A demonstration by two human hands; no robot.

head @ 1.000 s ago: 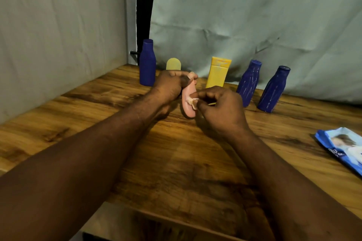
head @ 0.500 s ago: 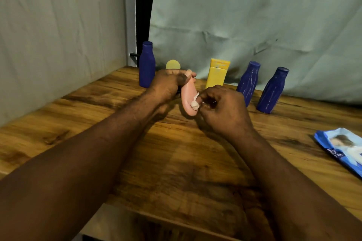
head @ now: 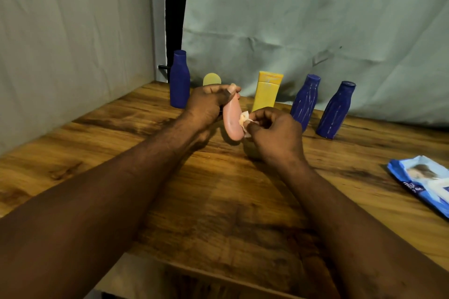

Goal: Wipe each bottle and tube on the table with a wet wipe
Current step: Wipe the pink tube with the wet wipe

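Head view: left hand (head: 206, 107) grips pink bottle (head: 232, 120) (tilted); right hand (head: 274, 133) pinches wipe (head: 244, 118) against it.

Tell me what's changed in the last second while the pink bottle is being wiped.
The right hand rubbed the wipe slightly down the pink bottle, then back up. The left hand kept gripping the bottle; nothing was let go. The blue bottles, yellow tube and wipe pack stayed put.

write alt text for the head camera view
The left hand holds a pink bottle over a wooden table while the right hand presses a wet wipe to it. Behind stand three blue bottles and a yellow tube; a blue wipes pack lies at the right.
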